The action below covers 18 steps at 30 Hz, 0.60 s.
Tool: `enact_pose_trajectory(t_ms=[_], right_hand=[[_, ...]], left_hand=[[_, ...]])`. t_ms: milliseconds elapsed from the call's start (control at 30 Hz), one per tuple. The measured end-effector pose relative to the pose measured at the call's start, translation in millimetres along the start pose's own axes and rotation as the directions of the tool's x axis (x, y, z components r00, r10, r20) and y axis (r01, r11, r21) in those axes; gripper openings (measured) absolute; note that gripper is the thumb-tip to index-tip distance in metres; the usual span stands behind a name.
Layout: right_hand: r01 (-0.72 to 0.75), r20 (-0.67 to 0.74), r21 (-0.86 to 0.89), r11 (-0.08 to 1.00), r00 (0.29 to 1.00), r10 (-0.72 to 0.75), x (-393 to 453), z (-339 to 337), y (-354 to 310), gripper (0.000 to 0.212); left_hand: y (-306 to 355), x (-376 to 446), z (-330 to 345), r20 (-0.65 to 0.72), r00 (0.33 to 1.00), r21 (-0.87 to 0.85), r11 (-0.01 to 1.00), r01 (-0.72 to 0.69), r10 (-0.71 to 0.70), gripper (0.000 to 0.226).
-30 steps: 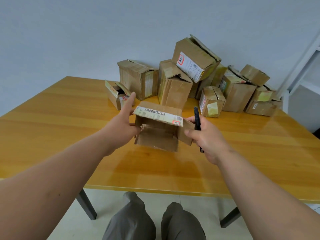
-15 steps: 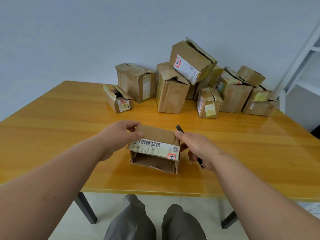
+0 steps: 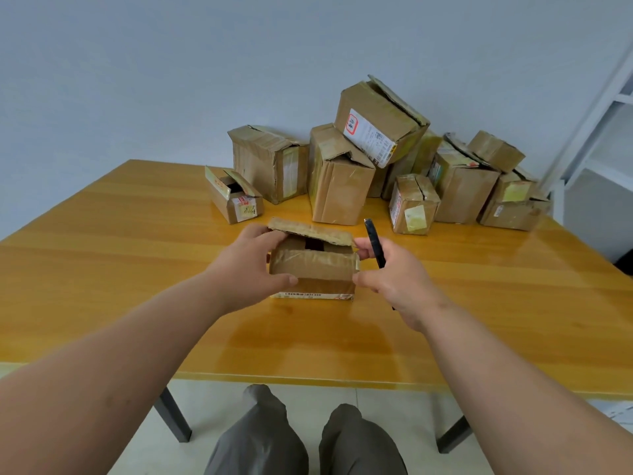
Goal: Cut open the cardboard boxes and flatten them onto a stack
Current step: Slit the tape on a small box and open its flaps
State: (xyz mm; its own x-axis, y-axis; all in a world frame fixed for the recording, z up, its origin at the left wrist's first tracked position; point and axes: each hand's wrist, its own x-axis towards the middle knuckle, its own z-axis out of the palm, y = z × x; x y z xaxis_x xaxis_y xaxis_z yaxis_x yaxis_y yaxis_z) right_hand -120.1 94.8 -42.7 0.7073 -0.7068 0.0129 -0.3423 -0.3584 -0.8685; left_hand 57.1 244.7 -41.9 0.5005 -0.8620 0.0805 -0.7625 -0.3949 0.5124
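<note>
Cardboard, taped and creased, makes up the small box [image 3: 313, 269] standing on the table [image 3: 102, 269] near its front edge, one top flap lifted over a dark gap. My left hand [image 3: 255, 269] grips its left end, thumb on the near face and fingers curled over the far top corner. My right hand [image 3: 394, 275] pinches the right end with thumb and fingertips while its other fingers clamp a dark cutter [image 3: 375, 245], which juts up past the knuckles. That doubled grip looks like the main risk: the cutter could slip or swing toward the left hand as the box is turned, and I cannot tell whether any blade is out. A light box held only by its ends could also skid on the glossy wood. By my count there is one box in hand, one cutter, and about ten boxes in the far pile [image 3: 376, 173], some hidden behind others; no flattened stack shows yet.
</note>
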Motion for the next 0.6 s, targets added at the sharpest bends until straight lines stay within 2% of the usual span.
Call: enact_pose_trajectory(t_ms=[133, 200, 400, 533, 600], right_hand=[[-0.005, 0.022, -0.045, 0.999, 1.000, 0.006, 0, -1, -4, 0.049], [0.008, 0.037, -0.065, 0.998, 0.999, -0.006, -1, -3, -5, 0.046], [0.050, 0.039, -0.084, 0.995, 0.998, -0.047, 5, -7, -14, 0.024], [-0.174, -0.010, 0.154, 0.973, 0.984, 0.177, 13, -10, -25, 0.003], [-0.242, -0.038, 0.228, 0.943, 0.966, 0.257, 20, -11, -30, 0.012]], left_hand=[[11, 4, -9, 0.083, 0.996, 0.138, 0.990, -0.022, 0.010, 0.072], [16, 5, -14, 0.103, 0.995, 0.226, 0.974, -0.033, 0.010, 0.061], [24, 7, -18, 0.003, 0.996, 0.318, 0.944, -0.090, 0.094, 0.025], [28, 5, -18, 0.064, 0.991, 0.389, 0.911, -0.134, 0.118, 0.013], [30, 5, -21, 0.140, 0.982, 0.398, 0.900, -0.176, 0.130, 0.011]])
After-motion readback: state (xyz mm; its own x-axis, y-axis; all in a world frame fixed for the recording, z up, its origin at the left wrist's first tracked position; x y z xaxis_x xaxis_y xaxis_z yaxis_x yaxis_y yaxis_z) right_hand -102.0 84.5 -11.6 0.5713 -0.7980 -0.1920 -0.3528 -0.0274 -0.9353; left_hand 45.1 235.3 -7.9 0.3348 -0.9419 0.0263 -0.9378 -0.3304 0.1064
